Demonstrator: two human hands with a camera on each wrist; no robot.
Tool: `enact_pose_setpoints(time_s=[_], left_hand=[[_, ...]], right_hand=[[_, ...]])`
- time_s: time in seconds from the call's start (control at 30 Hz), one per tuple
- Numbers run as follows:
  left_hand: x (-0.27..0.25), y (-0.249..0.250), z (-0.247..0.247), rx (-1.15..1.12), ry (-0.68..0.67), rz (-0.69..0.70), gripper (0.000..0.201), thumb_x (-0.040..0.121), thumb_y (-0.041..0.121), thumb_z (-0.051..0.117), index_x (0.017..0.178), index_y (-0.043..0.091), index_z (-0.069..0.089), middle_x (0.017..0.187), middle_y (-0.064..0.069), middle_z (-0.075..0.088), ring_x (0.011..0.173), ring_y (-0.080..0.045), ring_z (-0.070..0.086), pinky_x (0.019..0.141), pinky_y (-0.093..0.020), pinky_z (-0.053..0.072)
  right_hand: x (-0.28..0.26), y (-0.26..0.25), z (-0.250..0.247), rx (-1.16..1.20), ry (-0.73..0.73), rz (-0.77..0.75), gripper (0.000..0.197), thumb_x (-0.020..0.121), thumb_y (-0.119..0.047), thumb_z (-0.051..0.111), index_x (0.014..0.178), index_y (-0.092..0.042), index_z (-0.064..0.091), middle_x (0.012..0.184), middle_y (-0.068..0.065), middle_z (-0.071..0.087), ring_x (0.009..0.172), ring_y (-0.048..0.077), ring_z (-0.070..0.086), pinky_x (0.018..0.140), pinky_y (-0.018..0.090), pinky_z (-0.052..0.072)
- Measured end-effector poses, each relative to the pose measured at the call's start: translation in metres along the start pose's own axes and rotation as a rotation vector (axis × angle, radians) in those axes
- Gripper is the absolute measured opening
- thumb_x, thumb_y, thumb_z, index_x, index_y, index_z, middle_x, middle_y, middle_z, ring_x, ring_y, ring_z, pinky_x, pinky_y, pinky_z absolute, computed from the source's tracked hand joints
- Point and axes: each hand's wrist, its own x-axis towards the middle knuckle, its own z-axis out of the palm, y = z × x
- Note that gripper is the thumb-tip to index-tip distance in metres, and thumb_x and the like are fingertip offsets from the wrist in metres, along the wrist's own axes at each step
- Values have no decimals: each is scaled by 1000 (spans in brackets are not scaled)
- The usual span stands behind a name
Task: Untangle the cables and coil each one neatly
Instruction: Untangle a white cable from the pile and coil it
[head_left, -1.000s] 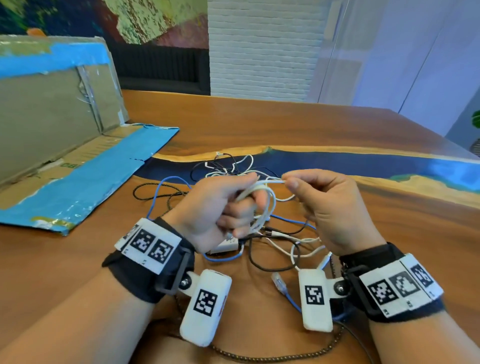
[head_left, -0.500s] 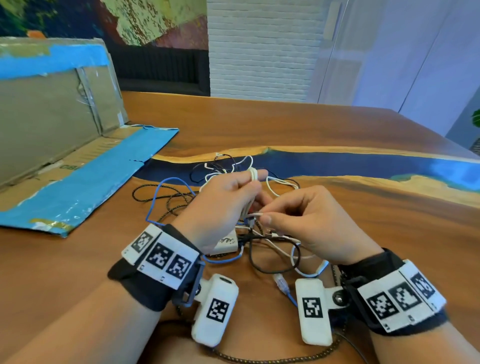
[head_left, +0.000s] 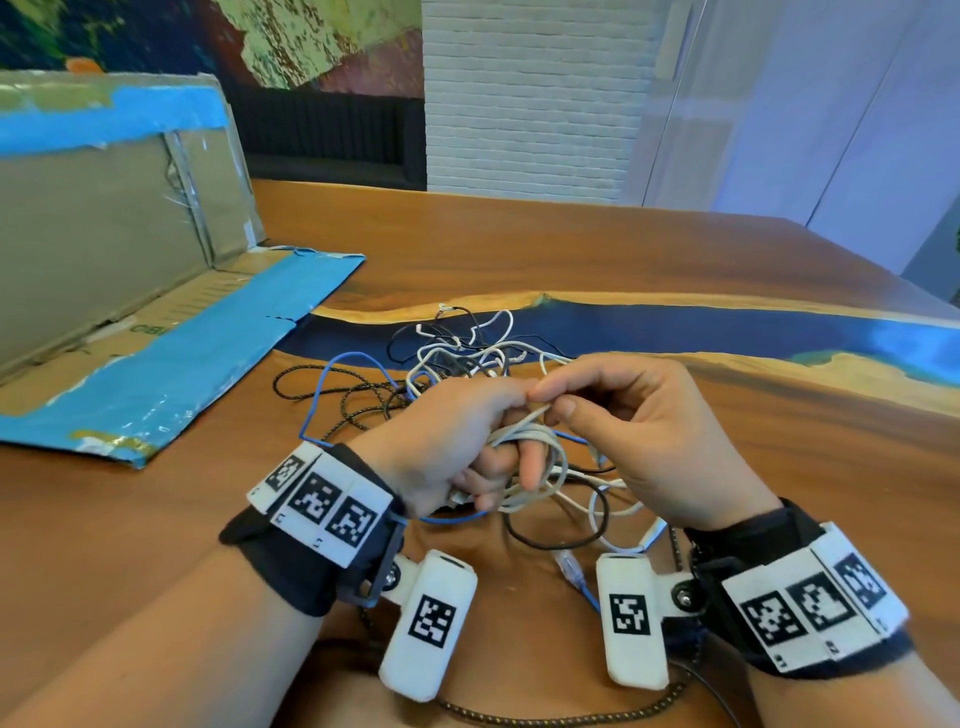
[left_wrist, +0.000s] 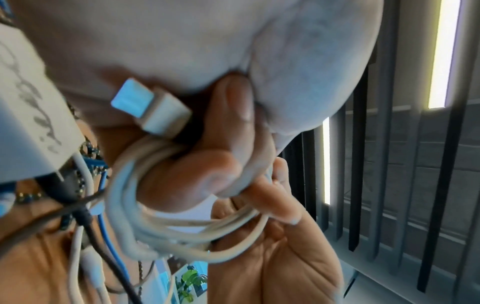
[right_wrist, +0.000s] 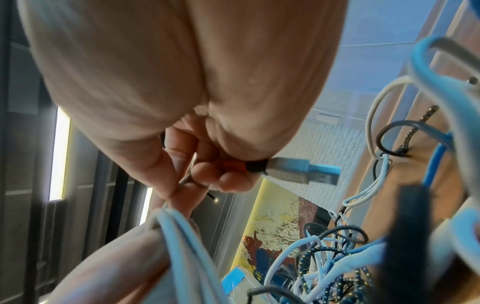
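Since half a second ago, right hand (head_left: 660, 441) rose, pinching the off-white round cable (head_left: 524, 441) above left hand (head_left: 457, 441), whose fingers (head_left: 530, 462) hold several wound loops. Beyond and beneath both: tangled pile of white, blue, black cables (head_left: 457, 358) on wooden desk (head_left: 623, 260), still unsorted.

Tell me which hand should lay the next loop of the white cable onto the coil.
Right. The right hand already pinches the free strand of the white cable just above the coil, while the left hand is the spool: the loops sit round its fingers, so it should probably just keep its grip.
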Motion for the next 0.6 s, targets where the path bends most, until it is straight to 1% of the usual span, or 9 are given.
enact_pose_setpoints(time_s=[0.07, 0.1, 0.13, 0.17, 0.2, 0.3, 0.5, 0.57, 0.6], left_hand=[[2, -2, 1, -73, -6, 31, 66, 104, 35, 35, 96, -28, 55, 49, -10, 19, 36, -18, 11, 45, -26, 32], [2, -1, 2, -116, 1, 47, 64, 104, 34, 36, 85, -23, 60, 47, -12, 21, 37, -18, 10, 45, -26, 31], [2, 1, 3, -162, 14, 61, 63, 103, 32, 37, 67, -12, 62, 43, -9, 22, 37, -18, 9, 45, -26, 31], [2, 2, 4, -214, 21, 79, 60, 101, 32, 38, 53, 1, 57, 42, -4, 20, 38, -19, 8, 45, -26, 32], [2, 3, 4, -268, 18, 103, 55, 98, 32, 40, 50, 7, 50, 44, -1, 16, 40, -20, 7, 46, -26, 34], [3, 5, 7, -373, 43, 155, 47, 92, 34, 43, 51, 12, 42, 48, 0, 13, 44, -21, 7, 48, -28, 36], [8, 0, 9, -398, 182, 200, 52, 100, 25, 35, 49, 16, 35, 47, 1, 16, 40, -17, 13, 47, -29, 33], [9, 0, 9, -401, 196, 217, 53, 100, 24, 35, 48, 16, 35, 46, 1, 16, 40, -16, 14, 48, -30, 31], [8, 0, 9, -405, 201, 226, 53, 100, 24, 34, 48, 17, 35, 46, 1, 16, 40, -16, 13, 49, -31, 30]], right_hand=[[0, 0, 0, 18, 8, -7, 29, 95, 9, 61, 96, -16, 77, 94, 7, 78, 92, 19, 74, 81, 25, 56], [1, 1, 0, 29, 31, -4, 27, 95, 9, 62, 96, -14, 76, 94, 6, 78, 89, 17, 74, 78, 23, 55], [2, 2, -1, 43, 63, 7, 24, 94, 10, 62, 96, -11, 75, 92, 6, 78, 87, 15, 73, 76, 20, 54], [3, 3, -1, 56, 99, 22, 21, 94, 10, 63, 96, -8, 74, 91, 5, 78, 84, 14, 73, 74, 19, 54], [4, 4, 0, 69, 134, 36, 18, 93, 9, 65, 96, -6, 74, 89, 5, 78, 82, 13, 73, 73, 20, 55], [5, 8, 5, 78, 209, 84, 12, 90, 2, 70, 94, -7, 77, 86, 4, 79, 78, 14, 74, 69, 23, 57], [6, 9, 9, -54, 195, 156, 12, 92, -12, 73, 101, -13, 81, 89, 4, 80, 87, 30, 74, 76, 39, 62], [6, 8, 5, -97, 144, 180, 12, 93, -13, 73, 102, -14, 81, 84, -3, 79, 79, 22, 74, 70, 33, 62], [6, 9, 3, -114, 100, 197, 12, 94, -13, 72, 102, -13, 81, 76, -10, 77, 69, 13, 71, 63, 23, 57]])
